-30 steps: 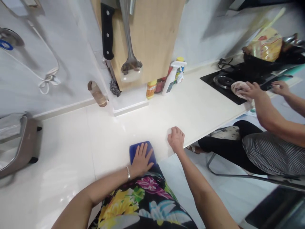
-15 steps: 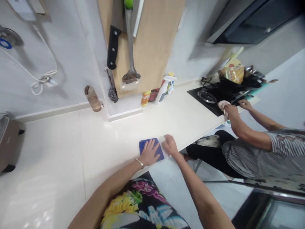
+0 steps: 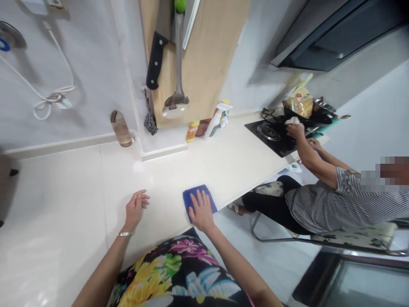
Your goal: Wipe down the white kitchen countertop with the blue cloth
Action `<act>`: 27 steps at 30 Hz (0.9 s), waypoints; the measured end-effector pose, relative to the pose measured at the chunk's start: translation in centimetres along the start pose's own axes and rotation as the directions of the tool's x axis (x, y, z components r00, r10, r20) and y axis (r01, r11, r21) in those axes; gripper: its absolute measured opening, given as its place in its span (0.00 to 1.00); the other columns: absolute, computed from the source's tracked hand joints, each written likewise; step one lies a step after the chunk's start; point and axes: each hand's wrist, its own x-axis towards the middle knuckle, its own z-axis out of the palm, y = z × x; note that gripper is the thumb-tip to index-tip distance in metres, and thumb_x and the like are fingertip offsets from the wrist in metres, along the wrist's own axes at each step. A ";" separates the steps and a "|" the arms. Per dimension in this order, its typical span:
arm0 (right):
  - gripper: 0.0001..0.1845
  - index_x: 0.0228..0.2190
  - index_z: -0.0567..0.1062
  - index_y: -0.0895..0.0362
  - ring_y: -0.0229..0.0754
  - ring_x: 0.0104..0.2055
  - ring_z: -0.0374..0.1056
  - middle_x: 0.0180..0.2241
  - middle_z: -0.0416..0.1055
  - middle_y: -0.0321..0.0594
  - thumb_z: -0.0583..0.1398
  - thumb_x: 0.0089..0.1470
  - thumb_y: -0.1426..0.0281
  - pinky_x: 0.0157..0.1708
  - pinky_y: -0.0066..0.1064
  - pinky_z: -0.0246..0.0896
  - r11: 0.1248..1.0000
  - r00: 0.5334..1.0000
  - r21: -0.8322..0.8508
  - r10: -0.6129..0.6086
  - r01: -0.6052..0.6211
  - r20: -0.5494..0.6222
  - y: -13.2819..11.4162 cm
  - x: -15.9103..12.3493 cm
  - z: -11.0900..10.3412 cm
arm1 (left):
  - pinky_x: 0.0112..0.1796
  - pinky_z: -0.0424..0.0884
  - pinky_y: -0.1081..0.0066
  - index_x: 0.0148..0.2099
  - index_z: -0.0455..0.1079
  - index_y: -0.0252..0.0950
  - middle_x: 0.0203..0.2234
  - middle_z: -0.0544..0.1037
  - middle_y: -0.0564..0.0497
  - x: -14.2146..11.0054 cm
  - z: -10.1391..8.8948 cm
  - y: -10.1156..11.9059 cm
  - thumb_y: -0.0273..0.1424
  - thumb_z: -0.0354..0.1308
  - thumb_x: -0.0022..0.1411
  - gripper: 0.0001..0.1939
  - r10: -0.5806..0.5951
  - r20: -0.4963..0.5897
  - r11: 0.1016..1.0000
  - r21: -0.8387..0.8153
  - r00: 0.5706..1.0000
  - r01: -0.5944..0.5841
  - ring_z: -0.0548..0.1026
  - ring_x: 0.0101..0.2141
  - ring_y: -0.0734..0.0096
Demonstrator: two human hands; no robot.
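A folded blue cloth [image 3: 188, 200] lies on the white countertop [image 3: 159, 179], close to its front edge. My right hand [image 3: 202, 212] rests flat on the cloth with its fingers spread, pressing it rather than gripping it. To the left, my left hand [image 3: 135, 209], with a bracelet on the wrist, hovers at or just over the counter. Its fingers are loosely bent and apart, and nothing is in them.
A co-worker [image 3: 319, 200] sits on the right, one hand wiping the black stove [image 3: 271, 134] with a pale cloth. Along the wall stand a brown bottle [image 3: 121, 130], a spray bottle [image 3: 215, 121] and an orange-labelled bottle [image 3: 191, 131]. A ladle [image 3: 177, 96] and knife [image 3: 156, 62] hang above.
My left hand has left the blue cloth and moved left. My right hand has let go of a whitish piece at the cloth's edge and now lies on the cloth. The co-worker's wiping hand moved farther back.
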 end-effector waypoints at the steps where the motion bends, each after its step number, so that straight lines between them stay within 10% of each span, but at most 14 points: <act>1: 0.36 0.67 0.54 0.52 0.62 0.73 0.36 0.71 0.46 0.45 0.54 0.60 0.66 0.68 0.63 0.42 1.000 0.999 -0.006 -0.029 0.030 0.013 0.8 -0.4 -0.5 | 0.30 0.74 0.70 0.54 0.68 0.34 0.36 0.80 0.46 -0.1 0.2 0.0 0.51 0.42 0.69 0.28 0.005 0.005 1.000 0.028 1.000 -0.006 0.76 0.29 0.71; 7: 0.34 0.66 0.59 0.51 0.57 0.73 0.40 0.71 0.49 0.44 0.55 0.58 0.66 0.69 0.57 0.44 0.996 0.996 -0.051 -0.068 0.071 0.056 6.4 -1.0 -2.4 | 0.38 0.76 0.65 0.49 0.72 0.39 0.36 0.82 0.50 0.1 0.9 0.3 0.48 0.43 0.68 0.24 0.051 0.103 0.944 0.320 0.993 -0.082 0.79 0.32 0.68; 18: 0.30 0.64 0.61 0.53 0.52 0.72 0.43 0.69 0.54 0.43 0.49 0.63 0.63 0.68 0.53 0.46 0.962 0.986 -0.231 0.160 -0.146 0.042 21.1 1.1 -4.7 | 0.36 0.77 0.66 0.49 0.72 0.38 0.35 0.83 0.49 0.8 0.7 -0.1 0.49 0.43 0.67 0.25 0.010 0.101 0.912 0.407 0.995 -0.051 0.81 0.31 0.66; 27: 0.31 0.64 0.61 0.52 0.52 0.70 0.48 0.68 0.56 0.43 0.51 0.60 0.65 0.67 0.51 0.50 0.884 0.946 -0.345 0.320 -0.315 -0.043 28.2 4.3 -5.0 | 0.38 0.80 0.64 0.50 0.73 0.42 0.36 0.84 0.50 1.4 0.5 -0.6 0.53 0.47 0.63 0.26 -0.047 0.066 0.891 0.455 0.997 0.012 0.82 0.34 0.63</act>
